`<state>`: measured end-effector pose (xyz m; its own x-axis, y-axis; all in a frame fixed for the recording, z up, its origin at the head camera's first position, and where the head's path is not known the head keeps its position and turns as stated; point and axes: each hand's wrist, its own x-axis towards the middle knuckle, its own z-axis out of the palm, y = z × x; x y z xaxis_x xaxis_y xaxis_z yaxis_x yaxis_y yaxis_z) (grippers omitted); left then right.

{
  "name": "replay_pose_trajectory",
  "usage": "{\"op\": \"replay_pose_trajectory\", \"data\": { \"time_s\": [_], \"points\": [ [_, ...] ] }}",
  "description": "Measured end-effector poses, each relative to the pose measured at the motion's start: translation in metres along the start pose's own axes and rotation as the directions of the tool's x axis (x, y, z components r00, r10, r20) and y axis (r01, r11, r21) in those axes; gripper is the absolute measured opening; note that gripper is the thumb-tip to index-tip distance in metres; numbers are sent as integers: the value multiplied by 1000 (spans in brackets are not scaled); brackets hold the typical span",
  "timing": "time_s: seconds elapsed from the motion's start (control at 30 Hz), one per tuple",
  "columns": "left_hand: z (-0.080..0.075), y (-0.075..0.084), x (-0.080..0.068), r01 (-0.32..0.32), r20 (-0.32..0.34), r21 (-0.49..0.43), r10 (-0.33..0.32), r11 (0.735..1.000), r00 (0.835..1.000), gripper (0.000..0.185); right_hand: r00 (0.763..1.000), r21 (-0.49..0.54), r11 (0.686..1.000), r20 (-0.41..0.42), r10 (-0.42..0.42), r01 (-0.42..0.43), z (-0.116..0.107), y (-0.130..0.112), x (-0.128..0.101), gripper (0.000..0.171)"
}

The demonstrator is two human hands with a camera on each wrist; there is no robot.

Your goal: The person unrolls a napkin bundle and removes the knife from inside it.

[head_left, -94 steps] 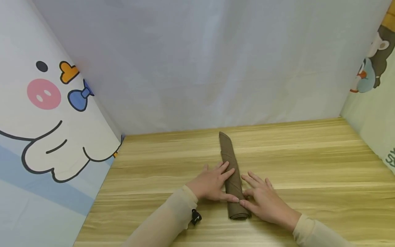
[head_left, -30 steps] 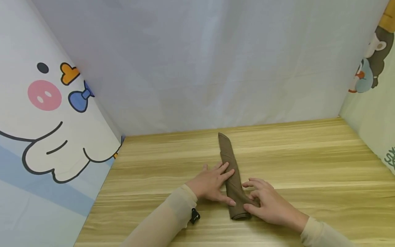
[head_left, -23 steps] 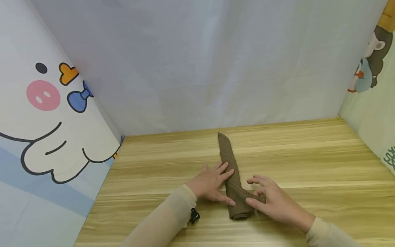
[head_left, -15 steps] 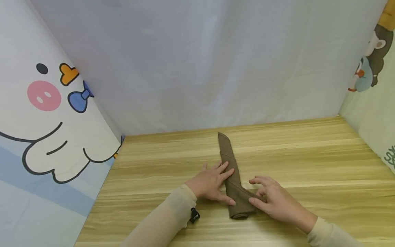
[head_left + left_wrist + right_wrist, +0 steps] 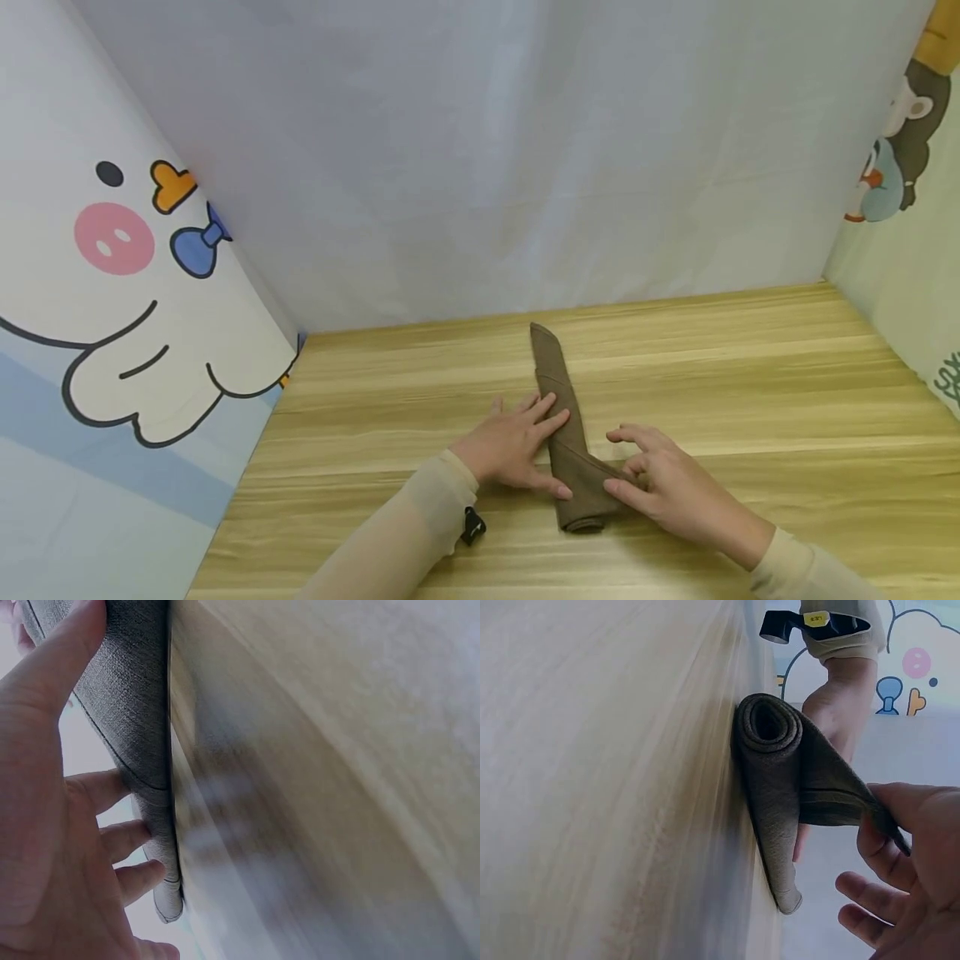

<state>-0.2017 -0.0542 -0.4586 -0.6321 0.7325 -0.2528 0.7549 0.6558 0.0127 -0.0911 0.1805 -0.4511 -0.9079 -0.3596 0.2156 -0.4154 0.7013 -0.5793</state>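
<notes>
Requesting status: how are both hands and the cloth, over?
Left hand rests on cloth. Right hand pinches its lifted flap. Cloth otherwise rolled. No obstruction seen.

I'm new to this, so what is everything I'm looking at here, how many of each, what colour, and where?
Rolled cloth: one, brown, on the table, with a loose flap drawn out to the right
Table: one, yellowish wood grain, under the cloth
Back sheet: one, pale grey, behind the table
Left panel: one, white and blue with cartoon print, left of the table
Right panel: one, pale green with cartoon figures, right of the table
Wrist strap: one, black with a yellow label, at the left wrist
Sleeves: two, cream, one on each arm
Left grip: one, bare hand, fingers resting on the roll
Right grip: one, bare hand, pinching the flap
</notes>
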Motion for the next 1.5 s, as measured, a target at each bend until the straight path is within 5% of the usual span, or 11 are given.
{"op": "replay_pose_trajectory", "data": {
  "time_s": [0.23, 0.5, 0.87, 1.2, 1.5],
  "points": [
    [-5, -2, -11, -7, -22, -12, 6, 1000, 1000, 115, 981, -215, 969, -120, -153, 125, -1, -12, 6, 23],
    [-6, -6, -22, -9, -67, -23, 7, 1000, 998, 116, 900, -395, 881, -231, -370, 261, -1, -19, 12, 24],
    [-9, -16, -41, -6, -117, -38, 1, 999, 993, 110, 813, -390, 841, -297, -501, 376, 3, -33, 28, 22],
    [-10, -17, -47, 6, -132, -43, -12, 999, 991, 109, 822, -194, 907, -382, -421, 374, 13, -27, 31, 42],
    [-13, -19, -56, 15, -143, -39, -21, 999, 990, 109, 805, -174, 884, -367, -467, 433, 27, -37, 44, 19]
  ]
}}
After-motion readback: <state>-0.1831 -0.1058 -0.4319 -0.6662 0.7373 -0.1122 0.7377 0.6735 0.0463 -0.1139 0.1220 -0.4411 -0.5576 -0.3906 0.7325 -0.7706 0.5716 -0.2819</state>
